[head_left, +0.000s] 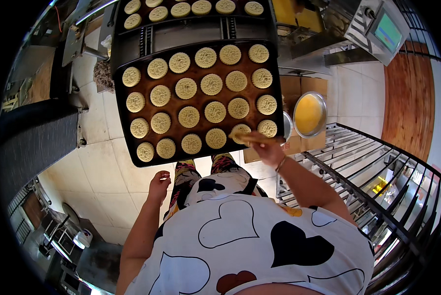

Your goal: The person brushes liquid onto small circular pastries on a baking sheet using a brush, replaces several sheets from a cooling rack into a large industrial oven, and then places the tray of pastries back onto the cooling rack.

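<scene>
A dark baking tray (173, 88) lies before me with rows of round, pale yellow stamped pastries (215, 112) on its brown surface. My right hand (268, 150) is at the tray's near right corner, its fingers closed round the handle of a flat brush (254, 137). The brush end touches or hovers just over a pastry in the nearest row and partly covers it; I cannot tell which. Below the tray's near left edge hangs my left hand (160, 187), fingers loosely curled and apart, with nothing seen in it.
Beyond is a second tray of pastries (200, 7), on a conveyor (186, 37). To the right, a metal bowl of yellow liquid (310, 115) stands by cardboard (299, 86), with another bowl's rim (287, 125) beside it. A metal rack (358, 167) is at right, a control screen (387, 30) at upper right.
</scene>
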